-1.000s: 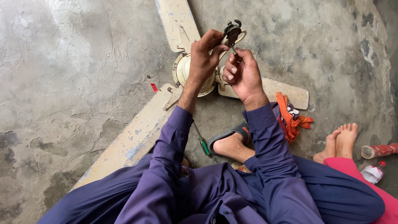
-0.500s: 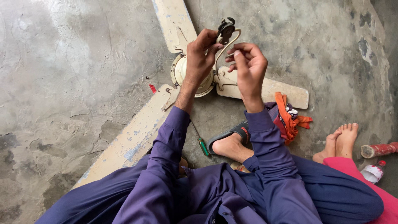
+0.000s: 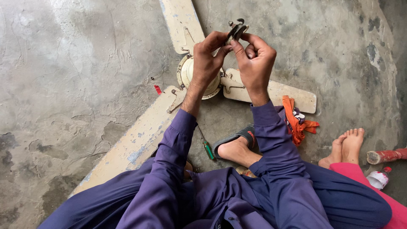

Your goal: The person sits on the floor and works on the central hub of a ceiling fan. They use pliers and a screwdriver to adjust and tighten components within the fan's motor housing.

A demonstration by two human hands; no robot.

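Head view looks straight down, and I have both hands raised in the upper middle of the frame, above the round cream hub of an old ceiling fan (image 3: 186, 73) that lies on the rough grey concrete floor (image 3: 76, 85). My left hand (image 3: 206, 59) and right hand (image 3: 254, 59) meet on a small dark metal hanger fitting with a hook on top (image 3: 235, 30), which sits at the very top centre of the picture; fingertips of both hands are pinched together on it, thumbs pressing from below, so neither hand is spread apart. Worn cream fan blades run out from the hub: one blade (image 3: 180, 21) goes to the top edge, a second blade (image 3: 127, 144) stretches to the lower left, a third blade (image 3: 284, 91) points right. Just beside that right blade, an orange rag (image 3: 296, 118) lies crumpled. Down in the lower middle, a green-handled screwdriver (image 3: 206, 146) rests on the floor between my purple sleeve (image 3: 174, 140) and my foot in a dark sandal (image 3: 237, 146). At the right edge, another person's bare feet (image 3: 345, 146) show, with a red pipe end (image 3: 383, 155) and a small white plastic bottle (image 3: 378, 178) near them. A tiny red scrap (image 3: 157, 89) sits left of the hub.
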